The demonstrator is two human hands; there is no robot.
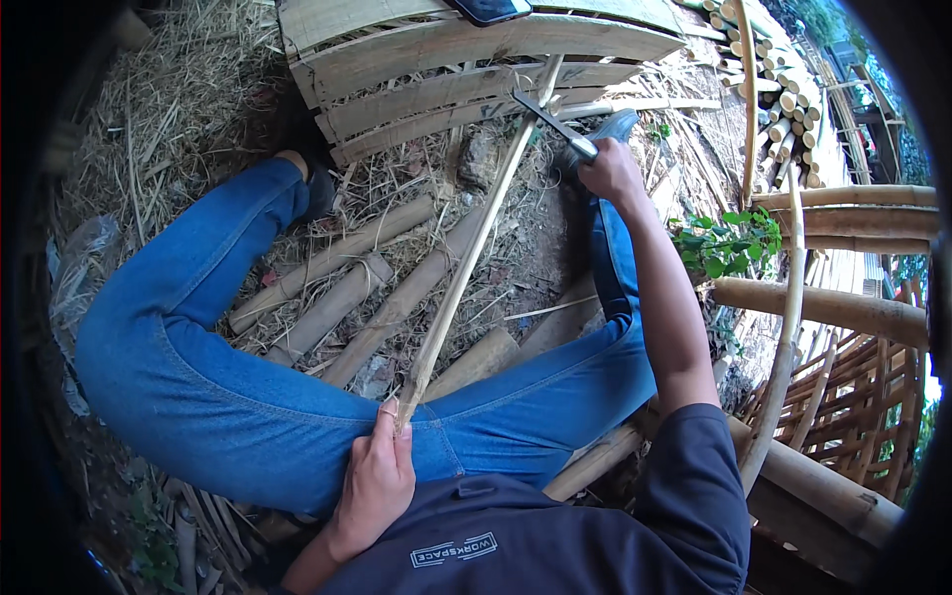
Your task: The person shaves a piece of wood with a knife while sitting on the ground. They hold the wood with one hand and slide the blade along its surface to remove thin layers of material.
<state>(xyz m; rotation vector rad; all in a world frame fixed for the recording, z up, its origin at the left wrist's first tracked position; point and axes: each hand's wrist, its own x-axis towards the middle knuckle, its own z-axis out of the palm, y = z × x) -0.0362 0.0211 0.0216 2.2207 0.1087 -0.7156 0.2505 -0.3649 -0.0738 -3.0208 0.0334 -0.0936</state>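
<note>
A long pale bamboo strip (478,246) slants from my lap up and away to the wooden crate. Its near end is pinched between the thumb and fingers of my left hand (377,478), close against my jeans. Out at the far right, my right hand (612,172) is closed around the handle of a knife (551,121). The knife's dark, narrow blade lies across the strip near its far end. Whether the edge bites into the strip is too small to tell.
A slatted wooden crate (476,61) with a phone (490,10) on top stands ahead. Cut bamboo pieces (397,307) lie on straw between my legs. At right are stacked bamboo poles (785,119), a leafy plant (729,245) and a thick bamboo pole (823,307).
</note>
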